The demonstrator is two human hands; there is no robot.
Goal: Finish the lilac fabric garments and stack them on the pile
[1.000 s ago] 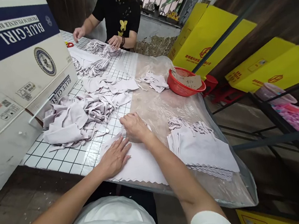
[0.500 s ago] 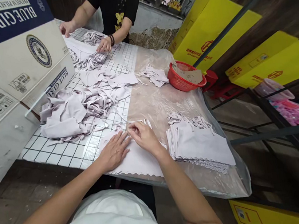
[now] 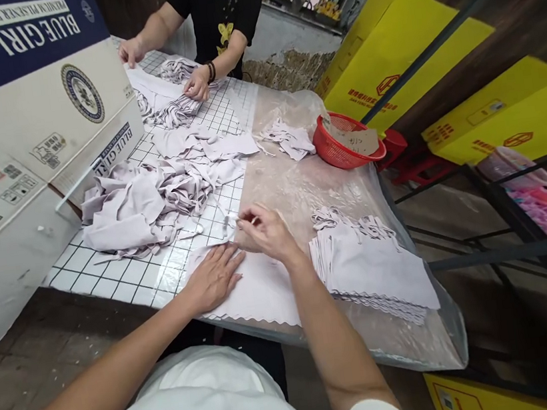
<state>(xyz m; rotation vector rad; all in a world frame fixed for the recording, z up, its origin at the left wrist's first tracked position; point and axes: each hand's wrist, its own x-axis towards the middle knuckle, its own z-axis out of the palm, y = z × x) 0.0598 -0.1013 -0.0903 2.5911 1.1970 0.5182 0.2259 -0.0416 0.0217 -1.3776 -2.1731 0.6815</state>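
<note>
A pale lilac fabric piece (image 3: 265,292) with a scalloped near edge lies flat at the table's front edge. My left hand (image 3: 217,278) rests on it, palm down with fingers stretched out. Just above the fabric's far edge, my right hand (image 3: 268,234) has thumb and forefinger pinched together on a thin fabric strip (image 3: 229,223), partly hidden by the fingers. To the right sits a neat stack of similar scalloped pieces (image 3: 372,262), with curled strips at its far end. A loose heap of the same fabric (image 3: 127,207) lies to the left.
A large carton (image 3: 41,128) stands at the left. Beyond a small fabric pile (image 3: 290,139) is a red basket (image 3: 342,152) holding cardboard. Across the table, a co-worker's hands (image 3: 197,84) handle more fabric. Yellow boxes (image 3: 386,62) and a metal rack (image 3: 535,244) flank the right.
My right hand has lifted slightly away from the left hand, pulling the strip up off the fabric's far edge. My left hand stays flat. The view has shifted slightly.
</note>
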